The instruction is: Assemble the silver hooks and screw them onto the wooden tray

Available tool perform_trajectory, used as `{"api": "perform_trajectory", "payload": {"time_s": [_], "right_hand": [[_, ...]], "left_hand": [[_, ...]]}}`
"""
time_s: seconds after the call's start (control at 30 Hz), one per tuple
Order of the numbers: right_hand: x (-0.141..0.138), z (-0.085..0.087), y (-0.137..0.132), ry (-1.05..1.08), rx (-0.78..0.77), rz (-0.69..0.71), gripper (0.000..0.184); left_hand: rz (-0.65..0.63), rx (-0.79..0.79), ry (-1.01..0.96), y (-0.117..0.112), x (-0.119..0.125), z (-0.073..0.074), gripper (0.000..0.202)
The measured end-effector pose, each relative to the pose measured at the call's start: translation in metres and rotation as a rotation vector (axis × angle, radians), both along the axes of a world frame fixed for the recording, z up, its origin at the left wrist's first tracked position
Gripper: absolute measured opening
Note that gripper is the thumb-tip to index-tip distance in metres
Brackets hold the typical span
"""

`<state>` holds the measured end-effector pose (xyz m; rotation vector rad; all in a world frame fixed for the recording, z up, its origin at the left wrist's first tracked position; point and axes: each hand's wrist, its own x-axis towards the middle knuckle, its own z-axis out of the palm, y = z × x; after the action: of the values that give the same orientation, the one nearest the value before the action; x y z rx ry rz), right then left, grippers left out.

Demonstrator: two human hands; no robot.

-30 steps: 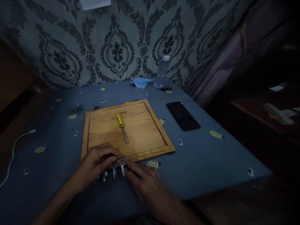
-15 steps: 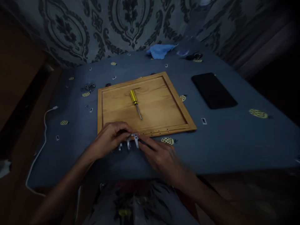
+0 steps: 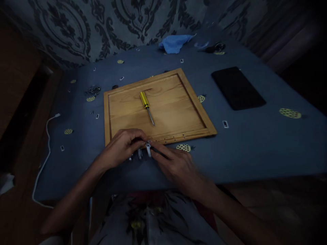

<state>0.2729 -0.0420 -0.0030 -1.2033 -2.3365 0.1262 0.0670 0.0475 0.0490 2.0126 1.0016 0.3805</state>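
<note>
At the near edge of the framed wooden panel (image 3: 166,102), a small silvery metal bracket (image 3: 148,149) stands between my two hands. My right hand (image 3: 176,165) grips it from the right, fingers pressed together. My left hand (image 3: 125,144) is closed in a pinch over the bracket's upper end; whatever is between its fingertips is too small to make out. Just left of the bracket sit similar metal pieces (image 3: 140,153), partly under my left hand. A screwdriver (image 3: 145,101) with a yellow handle lies on the panel. Several small dark holes run along the panel's near rail.
A black flat tablet-like object (image 3: 237,87) lies to the right on the blue tablecloth (image 3: 255,146). At the back are a blue cloth (image 3: 175,43) and a dark item (image 3: 216,47). Small metal parts (image 3: 92,90) and a white cable (image 3: 48,146) lie on the left.
My left fingertips have moved right, from beside the bracket onto its upper end. My right hand keeps its hold. The view has tilted slightly downward.
</note>
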Motion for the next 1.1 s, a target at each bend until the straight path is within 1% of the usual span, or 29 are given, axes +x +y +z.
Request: {"api": "perform_trajectory", "payload": {"time_s": [0.1,0.2,0.37,0.5,0.7,0.93,1.1], "right_hand": [[-0.0007,-0.0008,0.0,-0.006,0.025,-0.019,0.035],[-0.0009,-0.0016,-0.0003,-0.03,0.012,-0.02,0.037],[-0.0004,-0.0033,-0.0015,0.003,0.026,-0.013,0.036],[0.0,-0.0042,-0.0022,0.024,0.003,-0.01,0.038],[-0.0001,-0.0059,-0.0029,-0.004,-0.022,-0.024,0.037],[0.0008,-0.0023,-0.0026,-0.018,-0.025,-0.016,0.036],[-0.0008,-0.0016,-0.0021,-0.006,0.013,-0.035,0.035]], "left_hand": [[-0.005,0.005,-0.006,0.0003,0.0012,-0.0005,0.009],[-0.005,0.013,-0.011,0.0002,0.0023,-0.0016,0.01],[-0.006,0.034,-0.022,-0.0003,0.003,-0.0047,0.01],[-0.002,0.045,-0.037,-0.0003,0.0049,-0.0054,0.01],[0.007,0.065,-0.049,0.0001,0.0082,-0.0053,0.008],[0.012,0.025,-0.089,0.0005,0.0082,-0.0057,0.008],[0.009,0.015,-0.089,0.0007,0.0075,-0.006,0.007]]}}
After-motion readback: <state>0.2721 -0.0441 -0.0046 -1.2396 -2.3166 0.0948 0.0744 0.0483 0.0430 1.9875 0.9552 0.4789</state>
